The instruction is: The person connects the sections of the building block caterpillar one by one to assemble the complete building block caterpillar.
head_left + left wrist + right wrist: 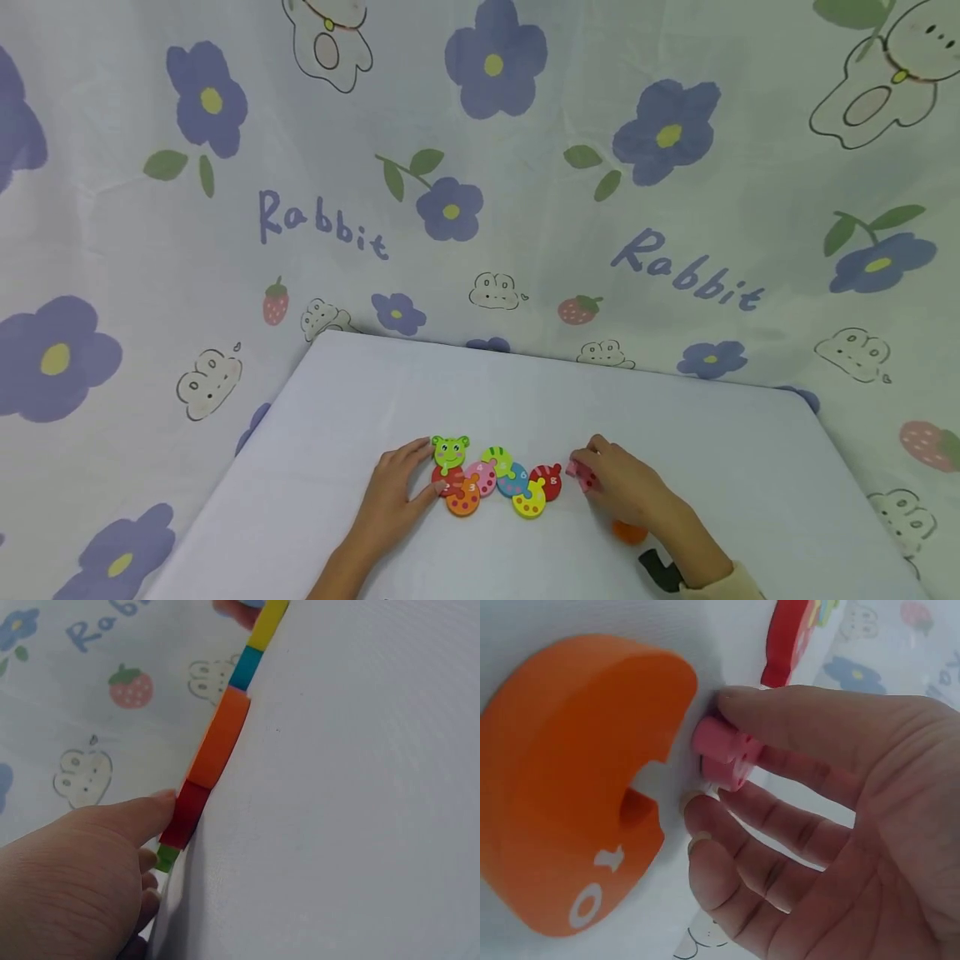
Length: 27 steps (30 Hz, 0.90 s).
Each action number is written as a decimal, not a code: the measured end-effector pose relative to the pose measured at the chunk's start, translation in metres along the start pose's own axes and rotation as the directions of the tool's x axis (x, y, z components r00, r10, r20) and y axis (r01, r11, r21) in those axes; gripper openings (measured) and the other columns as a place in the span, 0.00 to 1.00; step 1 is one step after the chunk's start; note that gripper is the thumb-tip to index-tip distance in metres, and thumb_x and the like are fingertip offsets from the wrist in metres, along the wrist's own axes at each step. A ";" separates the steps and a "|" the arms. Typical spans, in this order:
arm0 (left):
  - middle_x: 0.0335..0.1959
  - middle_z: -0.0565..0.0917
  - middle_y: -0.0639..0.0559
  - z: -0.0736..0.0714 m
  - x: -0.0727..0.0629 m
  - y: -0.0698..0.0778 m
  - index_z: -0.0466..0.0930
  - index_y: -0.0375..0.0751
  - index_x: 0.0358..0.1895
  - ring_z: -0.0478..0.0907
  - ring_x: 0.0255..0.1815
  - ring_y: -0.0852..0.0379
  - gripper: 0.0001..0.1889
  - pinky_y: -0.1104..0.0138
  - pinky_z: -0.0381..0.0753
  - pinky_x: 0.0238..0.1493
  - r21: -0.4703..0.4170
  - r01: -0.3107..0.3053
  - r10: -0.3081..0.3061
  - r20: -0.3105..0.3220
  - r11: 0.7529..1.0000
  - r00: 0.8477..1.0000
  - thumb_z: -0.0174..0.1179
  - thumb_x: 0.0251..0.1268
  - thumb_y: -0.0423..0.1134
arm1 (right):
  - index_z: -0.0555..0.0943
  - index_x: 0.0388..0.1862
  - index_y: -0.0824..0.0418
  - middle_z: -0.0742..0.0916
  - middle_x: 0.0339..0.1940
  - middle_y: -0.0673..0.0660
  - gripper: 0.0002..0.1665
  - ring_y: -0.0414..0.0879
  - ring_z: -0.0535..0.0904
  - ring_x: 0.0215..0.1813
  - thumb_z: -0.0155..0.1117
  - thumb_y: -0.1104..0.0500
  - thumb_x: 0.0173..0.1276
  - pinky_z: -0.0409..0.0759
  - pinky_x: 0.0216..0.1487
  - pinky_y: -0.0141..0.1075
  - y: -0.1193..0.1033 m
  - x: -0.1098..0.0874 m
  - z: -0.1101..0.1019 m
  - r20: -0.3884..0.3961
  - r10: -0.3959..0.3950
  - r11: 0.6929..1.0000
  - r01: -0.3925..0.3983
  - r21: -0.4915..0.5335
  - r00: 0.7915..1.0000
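A jointed caterpillar puzzle of flat numbered pieces lies on the table, led by a green smiling head (450,452). My left hand (396,492) rests beside this end, its thumb touching the red piece (187,814) and its fingers at the head's left edge. Orange (462,502), pink, green, blue and yellow pieces run on to a red piece (546,483) marked 8. Just right of that, my right hand (626,483) pinches a pink puzzle piece (724,754) with dark pink dots between thumb and fingers.
An orange piece marked 10 (577,795) lies on the table near my right hand, partly covered in the head view. Close to the right sleeve is a dark curved piece (658,572). Behind the white table (420,383) hangs a flower-and-rabbit curtain (525,167).
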State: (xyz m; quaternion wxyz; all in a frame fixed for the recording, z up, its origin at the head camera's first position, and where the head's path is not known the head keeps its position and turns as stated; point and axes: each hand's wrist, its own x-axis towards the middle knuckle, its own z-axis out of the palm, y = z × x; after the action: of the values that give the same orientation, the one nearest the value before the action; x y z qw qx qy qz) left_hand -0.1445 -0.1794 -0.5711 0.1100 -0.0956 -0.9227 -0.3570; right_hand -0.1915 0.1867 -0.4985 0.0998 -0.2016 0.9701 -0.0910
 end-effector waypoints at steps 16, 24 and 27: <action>0.73 0.76 0.51 0.000 0.000 0.001 0.79 0.41 0.69 0.72 0.67 0.47 0.33 0.46 0.71 0.69 0.017 -0.015 0.015 -0.016 1.000 1.000 0.77 0.62 0.47 | 0.83 0.64 0.56 0.87 0.55 0.53 0.33 0.50 0.83 0.57 0.82 0.52 0.62 0.85 0.58 0.48 -0.014 0.016 -0.007 -0.060 -0.055 0.998 0.057 0.028 0.997; 0.74 0.75 0.53 0.000 0.000 0.001 0.79 0.42 0.70 0.71 0.68 0.47 0.33 0.46 0.69 0.70 0.015 0.011 -0.011 0.006 1.000 1.000 0.77 0.62 0.47 | 0.86 0.60 0.55 0.87 0.52 0.53 0.30 0.50 0.83 0.56 0.84 0.54 0.59 0.86 0.56 0.47 -0.016 0.020 0.003 -0.031 -0.083 0.996 0.083 -0.019 0.996; 0.74 0.75 0.52 0.000 0.000 0.000 0.79 0.42 0.69 0.71 0.68 0.46 0.33 0.46 0.69 0.70 0.011 0.005 -0.005 -0.001 1.000 1.000 0.76 0.62 0.48 | 0.86 0.61 0.55 0.86 0.52 0.52 0.30 0.50 0.83 0.54 0.83 0.54 0.59 0.85 0.57 0.46 -0.016 0.019 0.005 -0.037 -0.081 0.996 0.080 -0.027 0.996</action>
State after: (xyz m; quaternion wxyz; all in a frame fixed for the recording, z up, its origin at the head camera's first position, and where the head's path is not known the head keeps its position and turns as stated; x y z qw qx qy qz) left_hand -0.1445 -0.1791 -0.5709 0.1099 -0.0924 -0.9248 -0.3523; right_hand -0.2016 0.1634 -0.5024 0.0747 -0.2402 0.9640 -0.0863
